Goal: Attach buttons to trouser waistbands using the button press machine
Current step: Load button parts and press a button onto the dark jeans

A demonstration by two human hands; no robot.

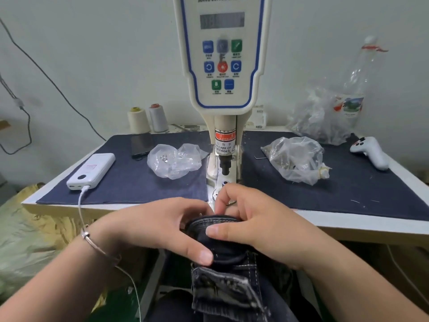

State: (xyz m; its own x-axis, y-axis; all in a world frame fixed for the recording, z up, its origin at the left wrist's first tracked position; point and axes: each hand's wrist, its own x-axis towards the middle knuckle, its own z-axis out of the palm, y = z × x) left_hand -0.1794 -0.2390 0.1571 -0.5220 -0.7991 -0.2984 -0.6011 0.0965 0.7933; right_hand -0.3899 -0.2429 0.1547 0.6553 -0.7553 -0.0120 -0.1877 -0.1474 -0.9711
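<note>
The table [362, 225] spans the scene, with a dark denim mat [148, 182] covering its top on both sides of the press. The press [221, 66] stands upright at centre, far from the viewer, its control panel facing forward; the punch [224, 167] hangs above the die [224, 182] and is apart from it.

The trousers [229, 291] hang from the near table edge down to the bottom of the view, at centre. Their waistband [214, 223] is bunched between the two hands, just near of the die and not under the punch.

The left hand [160, 226] grasps the waistband from the left, with the thumb pressed on the dark cloth below the band and the fingers curled round its far side. The right hand [253, 219] grips the waistband from the right, thumb laid across the top of the band. Its index finger and another finger pinch a small metal button [232, 202] just above the band.

A clear bag [296, 159] lies on the mat to the right of the press, and a second bag [175, 160] lies to the left. A white power bank [91, 170] rests at the left table edge, with a cable [80, 205] plugged into its near end. A white controller [371, 152] lies at far right. Two thread cones [148, 120] stand at far left against the wall.
</note>
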